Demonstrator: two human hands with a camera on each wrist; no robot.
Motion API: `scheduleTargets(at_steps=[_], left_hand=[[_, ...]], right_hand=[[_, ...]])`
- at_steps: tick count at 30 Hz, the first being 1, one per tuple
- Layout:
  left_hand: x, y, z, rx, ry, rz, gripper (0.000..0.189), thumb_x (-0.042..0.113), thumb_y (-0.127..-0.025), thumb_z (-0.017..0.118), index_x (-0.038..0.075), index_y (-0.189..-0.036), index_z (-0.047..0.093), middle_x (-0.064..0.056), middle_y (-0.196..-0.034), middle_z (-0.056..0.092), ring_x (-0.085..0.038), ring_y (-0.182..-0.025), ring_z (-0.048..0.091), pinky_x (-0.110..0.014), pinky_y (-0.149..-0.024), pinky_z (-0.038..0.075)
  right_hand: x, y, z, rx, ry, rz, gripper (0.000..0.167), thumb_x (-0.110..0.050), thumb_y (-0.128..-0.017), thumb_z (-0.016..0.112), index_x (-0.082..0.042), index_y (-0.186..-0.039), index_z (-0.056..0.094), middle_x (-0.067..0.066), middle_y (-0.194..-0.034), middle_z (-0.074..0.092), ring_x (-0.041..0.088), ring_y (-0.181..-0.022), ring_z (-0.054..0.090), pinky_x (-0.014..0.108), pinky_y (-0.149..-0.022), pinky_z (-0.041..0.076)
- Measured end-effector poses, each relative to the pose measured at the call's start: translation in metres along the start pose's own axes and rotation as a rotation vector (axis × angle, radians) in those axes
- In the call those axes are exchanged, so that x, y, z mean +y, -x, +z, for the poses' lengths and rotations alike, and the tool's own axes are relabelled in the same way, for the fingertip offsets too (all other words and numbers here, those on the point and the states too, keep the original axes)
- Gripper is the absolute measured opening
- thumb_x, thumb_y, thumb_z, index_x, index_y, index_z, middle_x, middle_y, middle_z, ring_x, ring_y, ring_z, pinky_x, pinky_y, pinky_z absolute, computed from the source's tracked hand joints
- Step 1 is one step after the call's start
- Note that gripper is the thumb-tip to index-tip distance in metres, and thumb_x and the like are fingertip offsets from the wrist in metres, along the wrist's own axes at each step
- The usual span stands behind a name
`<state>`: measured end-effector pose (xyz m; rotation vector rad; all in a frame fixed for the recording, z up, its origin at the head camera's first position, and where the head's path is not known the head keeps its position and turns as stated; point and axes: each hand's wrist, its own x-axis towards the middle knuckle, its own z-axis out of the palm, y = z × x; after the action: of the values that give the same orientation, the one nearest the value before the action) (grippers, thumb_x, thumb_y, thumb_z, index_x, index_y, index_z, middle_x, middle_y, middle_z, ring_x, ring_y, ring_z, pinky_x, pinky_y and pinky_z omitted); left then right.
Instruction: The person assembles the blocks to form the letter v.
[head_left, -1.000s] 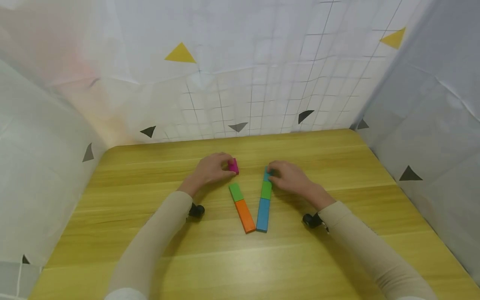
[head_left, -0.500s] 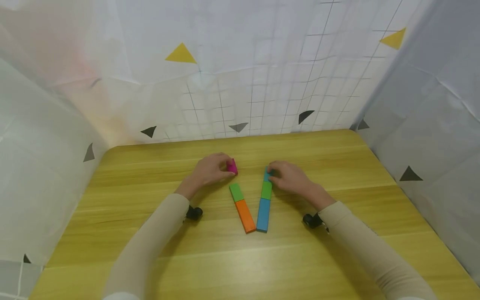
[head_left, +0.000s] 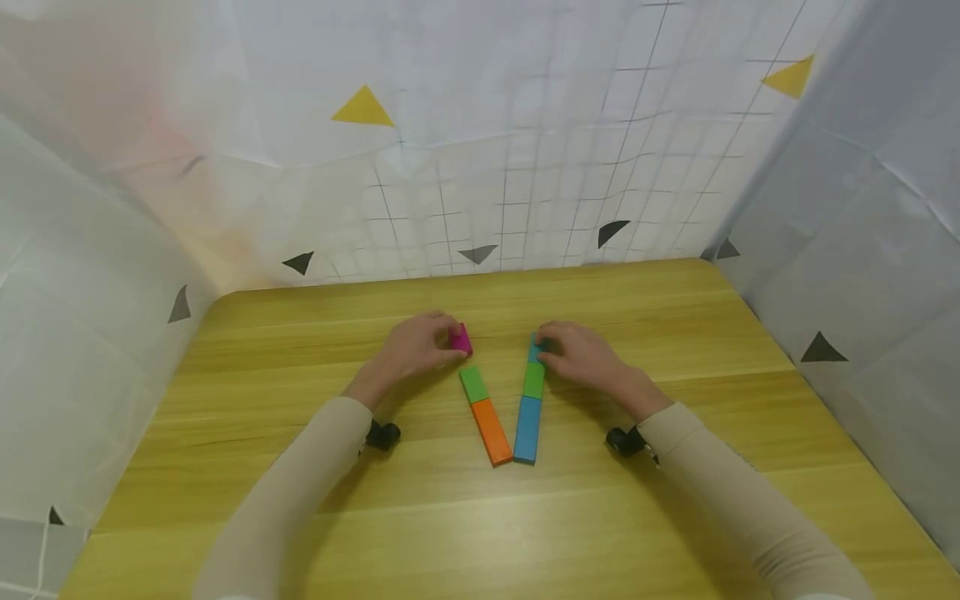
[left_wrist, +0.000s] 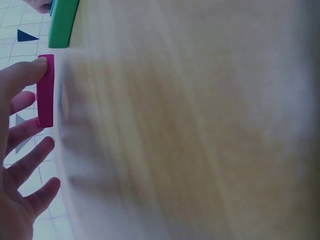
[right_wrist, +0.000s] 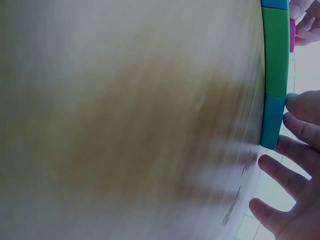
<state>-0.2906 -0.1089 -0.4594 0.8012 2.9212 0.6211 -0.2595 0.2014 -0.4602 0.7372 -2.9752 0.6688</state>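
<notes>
My left hand (head_left: 412, 343) pinches a small magenta block (head_left: 461, 340) between thumb and fingers. In the left wrist view the magenta block (left_wrist: 46, 92) stands a short gap from a green block's end (left_wrist: 62, 30). On the table that green block (head_left: 473, 384) meets a longer orange block (head_left: 492, 432). The right row has a long blue block (head_left: 527, 429), a green block (head_left: 533, 380) and a small blue block (head_left: 534, 348) end to end. With thumb and fingertips my right hand (head_left: 581, 354) holds the small blue block at its side and far end.
The two rows nearly meet at their near ends and spread apart away from me. Beneath them is a wooden table (head_left: 420, 525). White sheets with a grid and triangles (head_left: 465, 192) hang behind and at both sides. Each wrist wears a small black camera (head_left: 384, 435).
My left hand has drawn the magenta block slightly nearer and to the left, closer to the green block's far end. The right hand and both rows have stayed in place.
</notes>
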Motion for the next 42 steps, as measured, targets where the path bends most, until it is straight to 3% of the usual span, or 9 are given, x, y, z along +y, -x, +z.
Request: scheduleTargets(at_steps=[9, 23, 29, 42], left_hand=[[0.001, 0.006, 0.004, 0.002, 0.008, 0.004, 0.034, 0.054, -0.084, 0.073, 0.031, -0.108, 0.066, 0.012, -0.109, 0.063, -0.012, -0.094, 0.057, -0.032, -0.084, 0.052], [0.008, 0.011, 0.006, 0.0, -0.008, 0.018, 0.028, 0.046, -0.088, 0.072, 0.029, -0.108, 0.067, 0.008, -0.119, 0.063, -0.015, -0.103, 0.059, -0.036, -0.093, 0.052], [0.007, 0.011, 0.008, 0.005, -0.024, 0.019, 0.027, 0.049, -0.091, 0.067, 0.031, -0.11, 0.066, 0.007, -0.124, 0.063, -0.016, -0.108, 0.059, -0.036, -0.094, 0.053], [0.011, 0.016, 0.009, 0.048, -0.018, 0.053, 0.027, 0.047, -0.093, 0.066, 0.026, -0.11, 0.067, 0.006, -0.116, 0.064, -0.015, -0.1, 0.06, -0.034, -0.087, 0.053]], right_hand=[[0.002, -0.001, 0.002, -0.015, 0.006, 0.009, 0.024, -0.022, -0.092, 0.069, -0.009, -0.112, 0.069, 0.009, -0.123, 0.069, 0.028, -0.117, 0.064, 0.048, -0.102, 0.05], [0.006, -0.002, 0.003, -0.016, 0.009, 0.009, 0.023, -0.022, -0.092, 0.068, -0.011, -0.112, 0.069, 0.008, -0.123, 0.069, 0.027, -0.117, 0.063, 0.048, -0.101, 0.05], [0.007, -0.003, 0.003, -0.012, 0.005, 0.009, 0.022, -0.023, -0.092, 0.069, -0.011, -0.111, 0.069, 0.007, -0.122, 0.069, 0.027, -0.116, 0.063, 0.047, -0.1, 0.051], [0.006, -0.003, 0.001, -0.007, 0.008, -0.006, 0.021, -0.021, -0.092, 0.069, -0.01, -0.11, 0.07, 0.008, -0.119, 0.07, 0.027, -0.113, 0.065, 0.047, -0.098, 0.051]])
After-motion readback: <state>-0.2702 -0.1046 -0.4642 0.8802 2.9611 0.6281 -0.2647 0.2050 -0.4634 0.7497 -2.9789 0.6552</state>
